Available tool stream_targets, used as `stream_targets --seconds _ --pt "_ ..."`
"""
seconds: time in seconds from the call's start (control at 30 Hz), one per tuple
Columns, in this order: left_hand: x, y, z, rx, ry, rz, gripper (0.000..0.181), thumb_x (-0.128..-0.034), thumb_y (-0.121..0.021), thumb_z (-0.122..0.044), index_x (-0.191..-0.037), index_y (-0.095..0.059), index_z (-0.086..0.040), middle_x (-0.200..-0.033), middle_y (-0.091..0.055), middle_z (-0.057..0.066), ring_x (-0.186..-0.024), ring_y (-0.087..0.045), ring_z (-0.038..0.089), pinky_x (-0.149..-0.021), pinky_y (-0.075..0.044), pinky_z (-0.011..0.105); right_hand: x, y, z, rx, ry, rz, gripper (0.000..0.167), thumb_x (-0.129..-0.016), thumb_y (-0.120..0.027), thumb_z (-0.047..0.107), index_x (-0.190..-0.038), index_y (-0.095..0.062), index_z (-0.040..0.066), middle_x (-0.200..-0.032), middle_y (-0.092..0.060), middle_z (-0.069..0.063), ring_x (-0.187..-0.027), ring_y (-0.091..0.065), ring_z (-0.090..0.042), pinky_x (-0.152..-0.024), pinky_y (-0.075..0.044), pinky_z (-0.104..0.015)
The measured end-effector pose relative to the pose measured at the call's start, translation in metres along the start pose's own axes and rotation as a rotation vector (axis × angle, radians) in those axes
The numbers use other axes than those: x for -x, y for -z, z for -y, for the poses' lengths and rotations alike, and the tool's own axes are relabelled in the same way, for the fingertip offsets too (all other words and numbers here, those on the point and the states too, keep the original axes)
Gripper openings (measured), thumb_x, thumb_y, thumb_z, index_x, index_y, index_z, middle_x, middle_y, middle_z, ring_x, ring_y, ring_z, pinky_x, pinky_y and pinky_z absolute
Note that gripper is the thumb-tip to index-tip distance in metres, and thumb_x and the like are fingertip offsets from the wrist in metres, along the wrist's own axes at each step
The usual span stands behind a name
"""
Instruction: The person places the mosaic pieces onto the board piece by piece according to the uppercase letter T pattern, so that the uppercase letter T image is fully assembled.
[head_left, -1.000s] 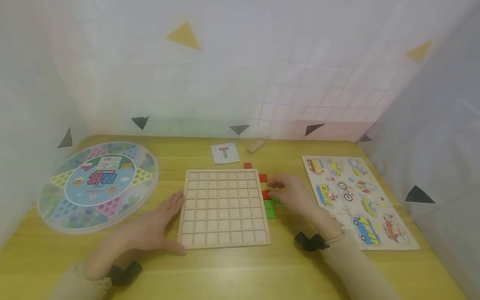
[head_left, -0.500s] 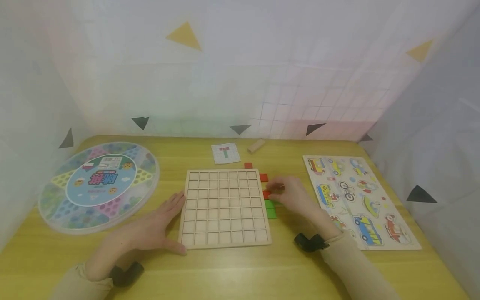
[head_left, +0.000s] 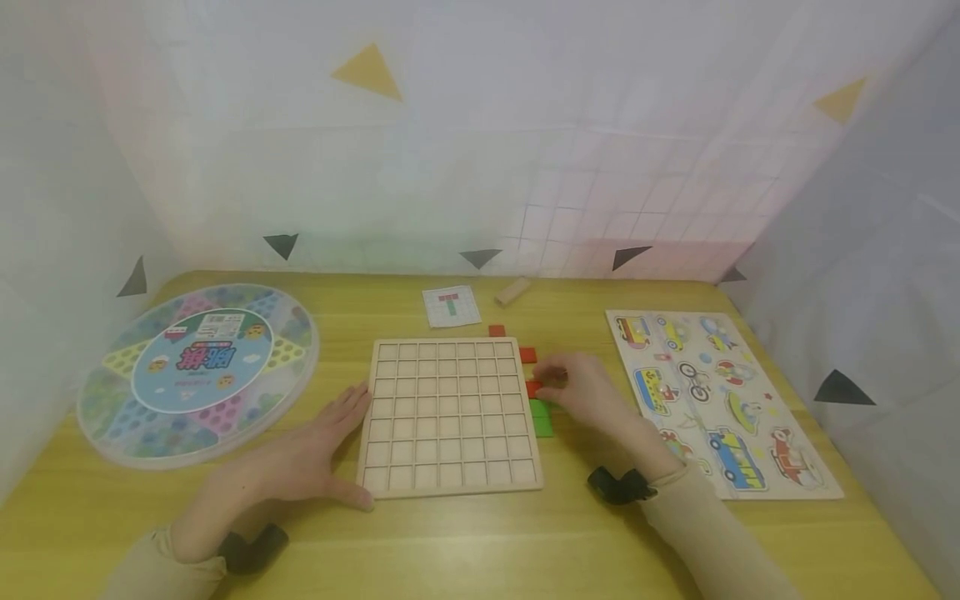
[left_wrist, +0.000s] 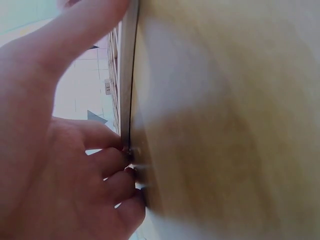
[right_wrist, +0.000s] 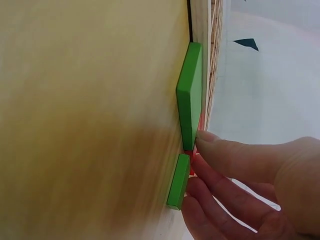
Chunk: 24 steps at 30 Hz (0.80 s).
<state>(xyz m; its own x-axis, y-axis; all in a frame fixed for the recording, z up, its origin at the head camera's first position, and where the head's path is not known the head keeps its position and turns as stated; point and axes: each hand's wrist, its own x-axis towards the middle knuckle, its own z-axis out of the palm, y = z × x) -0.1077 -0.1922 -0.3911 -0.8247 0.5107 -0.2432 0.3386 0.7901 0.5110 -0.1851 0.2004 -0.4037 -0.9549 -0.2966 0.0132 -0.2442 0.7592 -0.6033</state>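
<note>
A square wooden grid board (head_left: 450,417) lies flat on the table. My left hand (head_left: 300,454) rests along its left side, fingertips at the edge and thumb by the near left corner. To the right of the board my right hand (head_left: 581,387) pinches a red square tile (head_left: 533,389) between thumb and fingers. Green tiles (head_left: 540,418) lie against the board just below it. In the right wrist view, a separate green tile (right_wrist: 178,182) sits under my curled fingers. Farther up are two more red tiles, one beside the edge (head_left: 528,355), another red tile (head_left: 497,331) beyond the corner.
A paper card (head_left: 451,307) with a red and green T pattern lies behind the board, next to a small wooden block (head_left: 513,292). A round game box (head_left: 198,375) stands left; a vehicle picture puzzle (head_left: 720,404) lies right. Patterned cloth (head_left: 480,150) encloses the table.
</note>
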Motion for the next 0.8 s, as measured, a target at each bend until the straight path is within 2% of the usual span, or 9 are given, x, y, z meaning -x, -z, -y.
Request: stream_targets --seconds 0.27,0.8 --pt "-0.0007 -0.0011 0.0013 0.000 -0.007 -0.001 0.133 -0.0668 -0.075 -0.074 -0.160 -0.011 -0.003 -0.168 -0.001 0.017 -0.153 -0.005 0.042 -0.120 -0.017 0.061 0.0004 -0.0008 0.0027 0.054 -0.014 -0.010 0.025 -0.085 -0.080 0.013 -0.109 -0.074 0.012 -0.108 -0.074 -0.002 -0.101 -0.068 -0.020 -0.092 -0.056 -0.042" --pt "-0.0016 -0.0011 0.0020 -0.005 -0.004 0.004 0.134 -0.0667 -0.073 -0.075 -0.160 -0.010 -0.003 -0.168 0.000 0.017 -0.153 -0.004 0.042 -0.120 -0.017 0.061 0.0023 -0.0053 0.0058 0.180 0.063 -0.084 0.025 -0.081 -0.083 0.013 -0.103 -0.074 0.004 -0.099 -0.076 -0.007 -0.091 -0.069 -0.022 -0.083 -0.058 -0.041"
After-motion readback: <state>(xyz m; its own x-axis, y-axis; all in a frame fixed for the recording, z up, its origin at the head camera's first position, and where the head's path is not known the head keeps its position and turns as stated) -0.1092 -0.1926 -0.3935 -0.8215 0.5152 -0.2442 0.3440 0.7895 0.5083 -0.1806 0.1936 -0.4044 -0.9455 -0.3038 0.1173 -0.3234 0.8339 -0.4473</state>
